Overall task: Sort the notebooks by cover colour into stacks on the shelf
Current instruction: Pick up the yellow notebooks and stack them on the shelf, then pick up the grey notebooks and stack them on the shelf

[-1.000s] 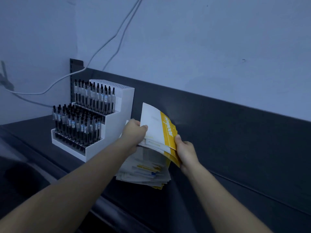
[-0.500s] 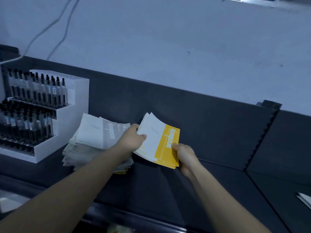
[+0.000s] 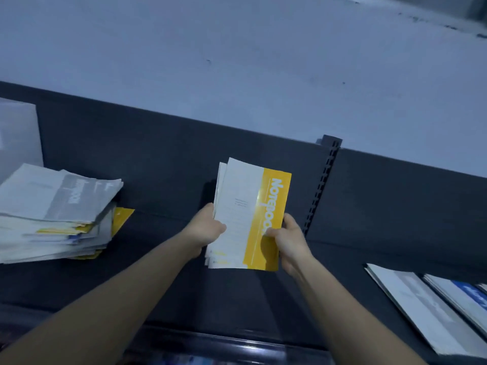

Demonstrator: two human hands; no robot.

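Both hands hold a small bundle of yellow-and-white notebooks [image 3: 250,206] above the dark shelf [image 3: 163,272]. My left hand [image 3: 204,230] grips the bundle's left edge. My right hand [image 3: 288,238] pinches its yellow right edge, thumb on the cover. At the left lies an untidy pile of mixed notebooks [image 3: 52,214], a grey-and-white one on top, yellow ones poking out lower down. At the right edge lie a grey-and-white notebook [image 3: 421,306] and a blue-and-white notebook [image 3: 466,296], flat on the shelf.
A dark back panel [image 3: 158,154] runs behind the shelf, with a slotted upright [image 3: 324,180] dividing two sections. A white stand's corner [image 3: 18,133] shows at the far left. The shelf's glossy front lip [image 3: 224,341] runs along the bottom.
Both hands have carried the yellow notebooks off the mixed pile and to the right. The view has swung right, so the pen stand is nearly out of frame and notebooks at the right appear.
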